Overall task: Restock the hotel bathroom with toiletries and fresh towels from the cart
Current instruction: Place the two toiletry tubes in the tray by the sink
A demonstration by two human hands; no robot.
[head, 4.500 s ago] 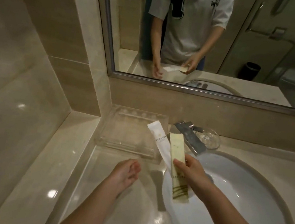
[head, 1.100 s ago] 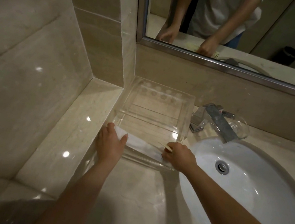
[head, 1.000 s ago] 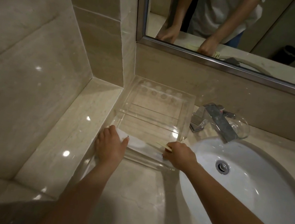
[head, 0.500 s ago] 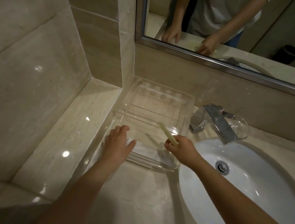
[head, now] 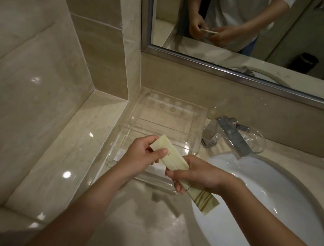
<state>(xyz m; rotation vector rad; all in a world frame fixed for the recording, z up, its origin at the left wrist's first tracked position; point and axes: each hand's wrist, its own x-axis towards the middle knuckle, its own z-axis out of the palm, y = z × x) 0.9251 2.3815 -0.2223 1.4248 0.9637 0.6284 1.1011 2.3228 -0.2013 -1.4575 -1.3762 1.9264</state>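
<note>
I hold the pale yellow packet [head: 174,159] in both hands, my left hand [head: 141,157] pinching its far end and my right hand [head: 197,174] closed around its middle, its striped end sticking out past my right wrist. Just beyond and below my grip sits the clear tray [head: 165,123], with 1 white packet [head: 120,154] lying in its near compartment. The sink [head: 271,200] gapes under my right hand, so I judge a loosened pinch could drop the packet into the basin instead of the tray.

No legible text is found. A short row of small dark print is carried on the pale sachet [head: 174,160], with a second row near its striped end; both are too small and blurred to be read.
</note>
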